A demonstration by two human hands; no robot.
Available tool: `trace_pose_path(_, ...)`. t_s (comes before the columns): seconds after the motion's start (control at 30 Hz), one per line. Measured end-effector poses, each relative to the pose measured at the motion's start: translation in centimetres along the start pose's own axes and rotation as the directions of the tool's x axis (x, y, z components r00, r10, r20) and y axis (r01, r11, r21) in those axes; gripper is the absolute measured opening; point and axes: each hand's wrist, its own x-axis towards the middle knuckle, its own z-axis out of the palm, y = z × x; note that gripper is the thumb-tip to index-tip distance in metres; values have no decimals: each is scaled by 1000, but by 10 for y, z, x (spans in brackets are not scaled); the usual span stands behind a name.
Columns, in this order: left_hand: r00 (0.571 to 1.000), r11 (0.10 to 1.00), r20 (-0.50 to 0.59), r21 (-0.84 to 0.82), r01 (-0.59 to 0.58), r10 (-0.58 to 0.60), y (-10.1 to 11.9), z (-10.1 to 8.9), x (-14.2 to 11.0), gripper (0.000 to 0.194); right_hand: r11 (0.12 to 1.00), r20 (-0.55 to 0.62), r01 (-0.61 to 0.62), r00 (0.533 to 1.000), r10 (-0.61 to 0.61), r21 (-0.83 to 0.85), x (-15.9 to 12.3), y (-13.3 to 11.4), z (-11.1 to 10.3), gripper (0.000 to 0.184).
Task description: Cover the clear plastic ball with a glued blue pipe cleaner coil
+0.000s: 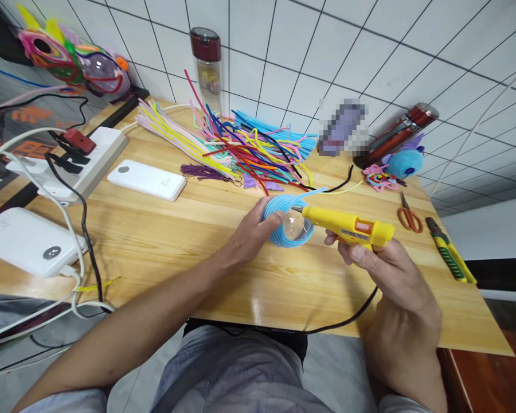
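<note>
Wooden table point(155, 229), left hand point(254, 231) gripping blue-wrapped clear ball point(291, 225), right hand point(393, 269) grasping yellow glue gun point(339, 222)

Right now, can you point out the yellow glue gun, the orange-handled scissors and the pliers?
Yellow glue gun point(340, 222), head view: side of its body.
Orange-handled scissors point(407, 211), head view: near the pivot.
Pliers point(447, 252), head view: the green handle.

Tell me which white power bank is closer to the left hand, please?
The slim white rectangular power bank near the colourful fuzzy stems. The other, a wider white power bank with a white cable plugged in, lies farther from the left hand.
</note>
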Motion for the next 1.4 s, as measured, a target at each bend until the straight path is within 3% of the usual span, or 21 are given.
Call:
trace_pose_path(0.73,1000,1000,-2,1,-4,4,4,2,-2,61,999,-76,-20,997,17,-47,-3,-4,4,44)
trace_pose_path(1.4,1000,1000,6,14,15,-15,4,2,-2,60,995,-60,2,998,-8,-95,-6,0,1,41)
